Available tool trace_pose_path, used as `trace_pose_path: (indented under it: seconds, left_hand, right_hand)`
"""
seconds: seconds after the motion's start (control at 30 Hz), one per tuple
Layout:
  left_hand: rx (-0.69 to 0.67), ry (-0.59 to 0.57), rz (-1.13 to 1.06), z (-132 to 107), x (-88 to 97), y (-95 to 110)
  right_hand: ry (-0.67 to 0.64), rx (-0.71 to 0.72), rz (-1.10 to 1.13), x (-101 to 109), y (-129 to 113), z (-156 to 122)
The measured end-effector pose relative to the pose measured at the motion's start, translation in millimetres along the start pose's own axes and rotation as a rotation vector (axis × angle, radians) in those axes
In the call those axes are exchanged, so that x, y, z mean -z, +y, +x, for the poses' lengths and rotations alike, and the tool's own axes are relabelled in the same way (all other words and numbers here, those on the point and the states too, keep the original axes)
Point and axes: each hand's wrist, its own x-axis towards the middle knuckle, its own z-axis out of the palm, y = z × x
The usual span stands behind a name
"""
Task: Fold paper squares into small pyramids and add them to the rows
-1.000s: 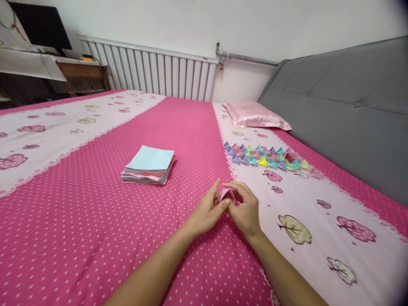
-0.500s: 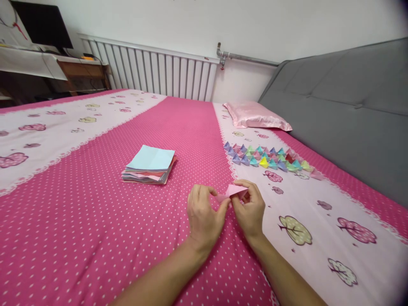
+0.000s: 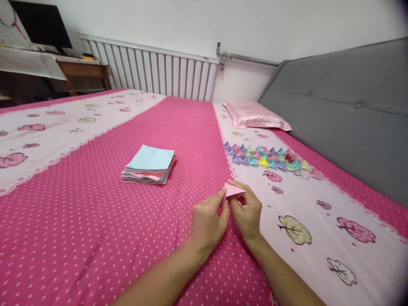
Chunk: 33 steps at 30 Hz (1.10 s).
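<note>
A small piece of folded pink paper is held between both hands, just above the bedspread. My left hand pinches its left end between thumb and fingers. From the right, my right hand grips it, the thumb underneath and the fingers behind. Fingers hide part of the folds. Beyond my right hand, several folded paper boats in many colours stand in close rows. A stack of square coloured paper, light blue on top, lies to the left of my hands.
The bed carries a pink dotted bedspread with pale printed bands. Near the grey headboard lies a pink satin pillow. A white radiator runs along the wall, and a monitor stands on a desk at the far left.
My left fingers have moved right and closed in on the pink paper. Its left flap, which stuck out before, is now out of sight behind the fingers.
</note>
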Motion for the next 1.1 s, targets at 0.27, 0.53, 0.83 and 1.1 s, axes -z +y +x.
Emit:
trace_pose_path:
  seconds: [0.27,0.53,0.83,1.1]
  left_hand:
    - [0.101,-0.085,-0.165,1.0,-9.5,-8.3]
    - [-0.249,0.318,0.08,10.9,2.4,-4.9]
    - [-0.392,0.351,0.335,15.9,17.3,-4.7]
    - [-0.332,0.331,0.355,18.2,16.4,-7.7]
  right_hand:
    - [-0.043,0.027,-0.037,-3.8,-6.7,-3.9]
    - [0.003,-0.365,0.263,-7.3,-8.7,-2.8]
    - [0.035,-0.662,0.64,-15.5,-10.4,-7.8]
    - [0.004,-0.537,0.524,-14.0,-13.8,-8.3]
